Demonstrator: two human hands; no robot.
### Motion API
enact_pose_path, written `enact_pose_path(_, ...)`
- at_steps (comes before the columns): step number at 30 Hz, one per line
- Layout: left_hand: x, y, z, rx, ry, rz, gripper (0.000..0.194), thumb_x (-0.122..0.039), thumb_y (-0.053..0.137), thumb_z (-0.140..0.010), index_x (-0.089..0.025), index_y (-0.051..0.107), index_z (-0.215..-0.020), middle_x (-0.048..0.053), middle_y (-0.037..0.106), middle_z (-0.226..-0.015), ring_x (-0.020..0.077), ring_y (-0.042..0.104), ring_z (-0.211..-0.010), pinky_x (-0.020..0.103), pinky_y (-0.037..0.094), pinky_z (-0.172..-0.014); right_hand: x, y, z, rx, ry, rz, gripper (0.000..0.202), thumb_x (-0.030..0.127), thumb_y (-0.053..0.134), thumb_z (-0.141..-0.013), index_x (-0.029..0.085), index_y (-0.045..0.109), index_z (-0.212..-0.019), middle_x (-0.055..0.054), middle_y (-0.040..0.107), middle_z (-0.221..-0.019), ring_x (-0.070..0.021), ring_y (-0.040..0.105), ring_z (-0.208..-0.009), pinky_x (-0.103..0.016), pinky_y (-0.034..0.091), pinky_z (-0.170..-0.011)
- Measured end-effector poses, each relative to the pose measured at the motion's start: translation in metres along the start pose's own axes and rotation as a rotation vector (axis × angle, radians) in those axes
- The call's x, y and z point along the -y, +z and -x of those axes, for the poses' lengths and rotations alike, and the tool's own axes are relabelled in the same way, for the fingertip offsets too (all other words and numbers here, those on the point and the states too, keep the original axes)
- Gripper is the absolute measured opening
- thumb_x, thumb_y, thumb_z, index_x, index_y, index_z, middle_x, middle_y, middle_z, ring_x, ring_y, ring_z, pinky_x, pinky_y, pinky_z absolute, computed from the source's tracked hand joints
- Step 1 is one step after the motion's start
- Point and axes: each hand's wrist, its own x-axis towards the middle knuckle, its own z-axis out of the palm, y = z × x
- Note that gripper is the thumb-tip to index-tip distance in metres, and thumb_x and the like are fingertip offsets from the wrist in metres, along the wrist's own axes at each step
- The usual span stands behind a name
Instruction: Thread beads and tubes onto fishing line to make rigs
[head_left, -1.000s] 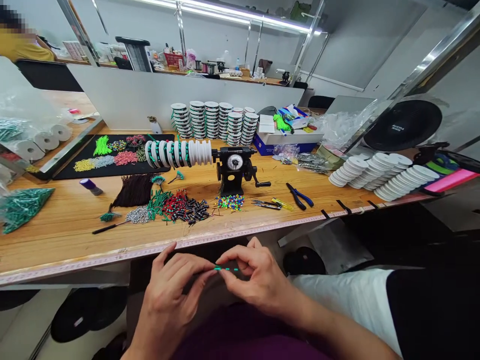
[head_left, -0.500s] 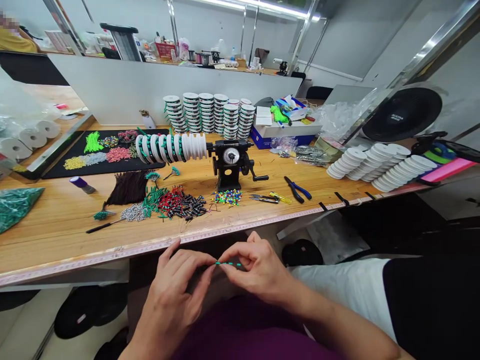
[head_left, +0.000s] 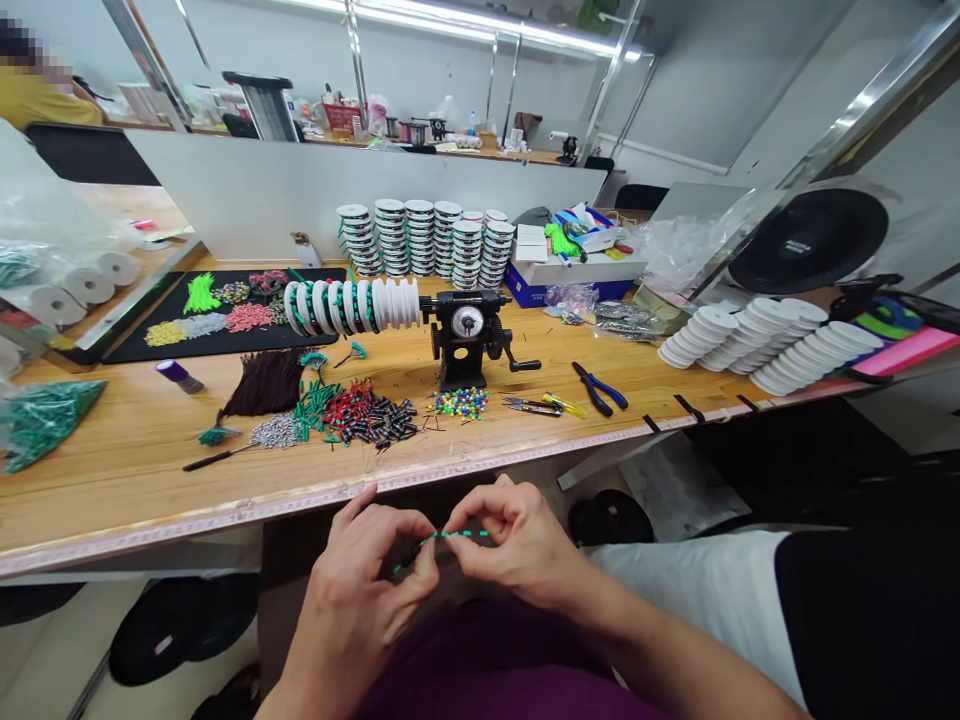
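Note:
A thin strand of green and dark segments [head_left: 471,533] stretches between my fingertips, just in front of the table's near edge. My left hand [head_left: 364,575] pinches it with thumb and index finger, and a dark and green piece hangs under that index finger. My right hand [head_left: 517,530] pinches the same strand close beside the left fingertips. Part of the strand lies behind the right fingers. On the table beyond are small heaps of green tubes [head_left: 311,408], red and black pieces [head_left: 384,420] and coloured beads [head_left: 459,403].
A black hand-cranked winder [head_left: 463,345] carries a row of white spools [head_left: 390,305]. Pliers [head_left: 598,388] and snips [head_left: 532,406] lie to its right. Stacked spools [head_left: 420,240] stand behind, with more white spools [head_left: 780,335] at right. A measuring tape [head_left: 300,503] edges the table.
My left index finger and thumb have shifted along the strand, and a dark and green piece now shows beneath them. The right hand keeps its pinch. The whole view has shifted slightly.

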Motion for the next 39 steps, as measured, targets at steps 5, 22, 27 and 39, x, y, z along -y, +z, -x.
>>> enact_pose_path(5,0.006,0.0,-0.004,0.029,0.019,-0.015,0.012,-0.015,0.06,-0.089,-0.026,0.061,-0.093,-0.006,0.071,-0.082,0.0145,0.068,-0.076,0.043,0.035,-0.111,0.01,-0.008,0.002,0.07,-0.108,0.113,0.016,0.01,0.069,-0.08,0.022,0.07,-0.091,0.003,0.068,-0.079,-0.0168,0.06,-0.079,-0.034,0.038,-0.088)
enact_pose_path(22,0.009,-0.001,-0.009,0.029,0.055,-0.039,0.011,-0.016,0.06,-0.09,-0.026,0.061,-0.092,-0.007,0.071,-0.081,0.014,0.069,-0.073,0.039,0.035,-0.11,0.006,-0.004,0.003,0.001,-0.038,0.014,0.01,0.008,0.06,-0.081,0.017,0.064,-0.079,0.009,0.045,-0.055,-0.0081,0.041,-0.048,-0.021,0.031,-0.052)
enact_pose_path(27,0.012,0.001,-0.01,0.032,0.08,-0.035,0.014,-0.015,0.06,-0.09,-0.027,0.062,-0.098,-0.006,0.073,-0.085,0.0143,0.07,-0.076,0.039,0.038,-0.11,0.006,-0.003,0.002,-0.007,-0.025,0.083,0.006,0.021,0.067,-0.086,0.022,0.073,-0.088,0.004,0.053,-0.062,-0.0148,0.05,-0.065,-0.022,0.037,-0.059)
enact_pose_path(39,-0.004,0.017,-0.025,-0.059,0.016,-0.061,0.011,-0.013,0.052,-0.083,-0.023,0.054,-0.078,-0.004,0.059,-0.067,0.0165,0.061,-0.064,0.042,0.048,-0.096,0.002,0.001,0.0,-0.114,-0.003,-0.005,0.017,0.027,0.065,-0.085,0.019,0.074,-0.073,0.007,0.052,-0.05,-0.009,0.036,-0.048,-0.033,0.033,-0.075)
